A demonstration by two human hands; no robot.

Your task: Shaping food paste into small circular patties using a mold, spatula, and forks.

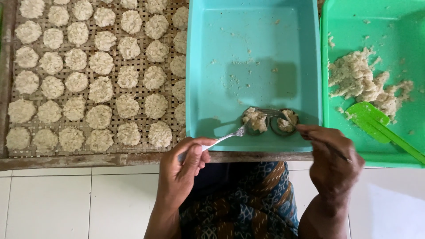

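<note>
**Three trays over a tiled floor**

A white tiled floor [66, 203] fills the lower part of the view. Above it runs a wooden edge [88, 159], bearing a woven bamboo rack [9, 88] at the left, covered with rows of pale patties [98, 117]. Just right of the rack sits a teal tray [195, 66], and touching its right side a green tray [327, 17] at the right edge.
</note>
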